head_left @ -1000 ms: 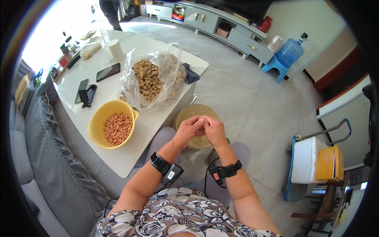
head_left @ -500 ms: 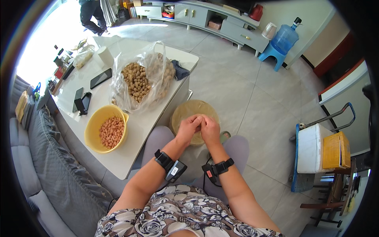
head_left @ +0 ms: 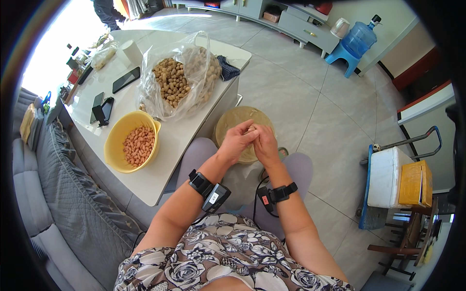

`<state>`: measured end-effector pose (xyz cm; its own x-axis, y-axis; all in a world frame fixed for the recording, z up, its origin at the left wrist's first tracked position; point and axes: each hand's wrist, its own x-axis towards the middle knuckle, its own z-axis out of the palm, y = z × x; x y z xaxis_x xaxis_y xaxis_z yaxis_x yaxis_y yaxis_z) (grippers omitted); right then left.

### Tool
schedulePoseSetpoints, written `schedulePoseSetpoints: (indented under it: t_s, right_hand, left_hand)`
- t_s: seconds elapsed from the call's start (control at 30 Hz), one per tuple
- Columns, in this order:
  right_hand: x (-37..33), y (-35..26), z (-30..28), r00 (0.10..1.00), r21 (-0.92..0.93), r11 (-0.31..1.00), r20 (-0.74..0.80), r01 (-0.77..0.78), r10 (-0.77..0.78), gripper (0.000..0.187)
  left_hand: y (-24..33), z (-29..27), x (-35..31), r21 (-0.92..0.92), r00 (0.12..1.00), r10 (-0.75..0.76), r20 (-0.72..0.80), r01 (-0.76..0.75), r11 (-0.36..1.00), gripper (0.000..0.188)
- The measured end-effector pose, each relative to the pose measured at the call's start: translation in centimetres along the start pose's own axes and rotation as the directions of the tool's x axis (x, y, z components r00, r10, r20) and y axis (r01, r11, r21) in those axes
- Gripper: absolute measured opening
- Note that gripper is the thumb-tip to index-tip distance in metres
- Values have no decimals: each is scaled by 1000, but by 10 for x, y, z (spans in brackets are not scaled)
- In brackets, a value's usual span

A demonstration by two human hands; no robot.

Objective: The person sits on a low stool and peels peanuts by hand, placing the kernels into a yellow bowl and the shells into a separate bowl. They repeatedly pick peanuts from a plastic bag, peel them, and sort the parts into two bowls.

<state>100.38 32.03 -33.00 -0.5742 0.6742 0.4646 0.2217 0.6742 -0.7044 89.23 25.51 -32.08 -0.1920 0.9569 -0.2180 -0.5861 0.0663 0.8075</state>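
My left hand (head_left: 236,141) and my right hand (head_left: 265,143) meet at the fingertips above a round yellowish bin (head_left: 224,119) between my knees. Pinched between them is a small tan peanut (head_left: 251,129), mostly covered by the fingers. On the table to the left, a yellow bowl (head_left: 156,127) holds many shelled pink peanuts (head_left: 139,146). Behind it lies an open clear plastic bag (head_left: 198,72) full of peanuts in their shells (head_left: 171,82).
The white table (head_left: 167,167) also bears a black phone (head_left: 126,80), a phone stand (head_left: 103,112) and a dark cloth (head_left: 227,69). A grey sofa (head_left: 77,194) stands at left. A cart with a white box (head_left: 383,177) is at right. Someone's legs (head_left: 108,13) show far left.
The view has shifted a little, so the table and bin sit higher in the picture. My hands stay together over the bin, fingers slightly turned, and a bit of peanut now shows.
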Motion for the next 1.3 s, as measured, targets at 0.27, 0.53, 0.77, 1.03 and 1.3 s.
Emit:
schedulePoseSetpoints:
  t_s: [0.27, 0.53, 0.77, 1.03, 1.3]
  right_hand:
    - [-6, 2, 7, 999, -71, 997, -36, -26, 23, 12]
    - [-6, 3, 12, 993, -51, 994, -65, -98, 95, 19]
    - [-2, -3, -6, 884, 299, 838, 261, -456, 388, 31]
    - [-3, -10, -6, 880, 349, 810, 120, -471, 460, 25]
    - [-4, -9, 8, 845, 431, 765, -13, -478, 535, 24]
  left_hand:
    - [-4, 5, -2, 0, 999, -22, -36, 22, 1000, 46]
    - [-8, 8, 5, -51, 992, -59, -115, 53, 997, 25]
    - [1, -4, 5, -219, 985, -119, -121, 90, 971, 23]
    - [1, -3, 2, -142, 981, -114, -158, 92, 986, 22]
    - [-15, -2, 12, -282, 973, -77, -219, 13, 959, 21]
